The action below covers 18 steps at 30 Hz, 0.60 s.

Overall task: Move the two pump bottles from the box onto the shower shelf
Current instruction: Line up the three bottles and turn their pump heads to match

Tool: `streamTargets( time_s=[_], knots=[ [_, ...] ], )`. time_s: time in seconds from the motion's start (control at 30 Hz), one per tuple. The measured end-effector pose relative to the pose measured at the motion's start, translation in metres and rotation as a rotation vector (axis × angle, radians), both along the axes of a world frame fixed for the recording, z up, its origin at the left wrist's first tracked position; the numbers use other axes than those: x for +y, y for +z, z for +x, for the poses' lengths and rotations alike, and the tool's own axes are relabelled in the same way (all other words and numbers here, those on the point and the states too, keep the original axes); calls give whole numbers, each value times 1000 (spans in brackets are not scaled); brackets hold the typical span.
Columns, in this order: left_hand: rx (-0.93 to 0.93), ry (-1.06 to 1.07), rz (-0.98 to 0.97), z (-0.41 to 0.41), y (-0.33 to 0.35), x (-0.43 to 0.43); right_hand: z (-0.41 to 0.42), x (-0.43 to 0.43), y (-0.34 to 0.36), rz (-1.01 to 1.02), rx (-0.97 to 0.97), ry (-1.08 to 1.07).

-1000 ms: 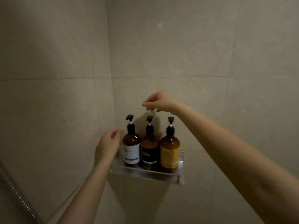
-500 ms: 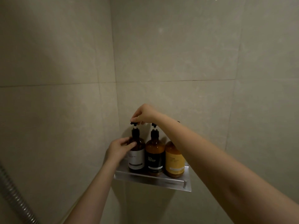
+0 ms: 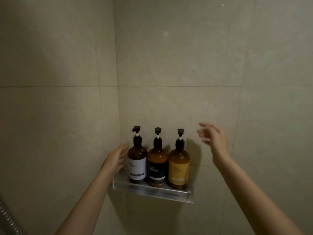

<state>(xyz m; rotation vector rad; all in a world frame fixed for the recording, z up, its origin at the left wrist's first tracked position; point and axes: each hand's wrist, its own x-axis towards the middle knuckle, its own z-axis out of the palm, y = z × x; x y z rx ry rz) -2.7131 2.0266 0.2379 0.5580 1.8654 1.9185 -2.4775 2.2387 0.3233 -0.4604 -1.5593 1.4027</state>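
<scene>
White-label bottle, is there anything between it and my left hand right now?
Nothing visible. The left hand is open just left of the white-label bottle on the shelf, with no object in the gap; whether they touch is unclear. The black-label bottle stands on its other side.

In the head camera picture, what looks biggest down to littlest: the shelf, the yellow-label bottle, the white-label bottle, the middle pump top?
1. metal shelf
2. yellow-label bottle and white-label bottle: alike, can't rank
3. middle bottle's pump top

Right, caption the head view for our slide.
Three pump bottles on the shower shelf, left hand and right hand open alongside.
</scene>
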Motion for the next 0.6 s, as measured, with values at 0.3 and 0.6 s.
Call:
streamTargets(
  time_s=[0.3,0.6],
  knots=[
    [17,45,61,8,-10,1,5,-9,-98,192,-513,238],
    [11,45,79,11,-9,-3,-6,-10,-109,212,-489,114]
  ],
)
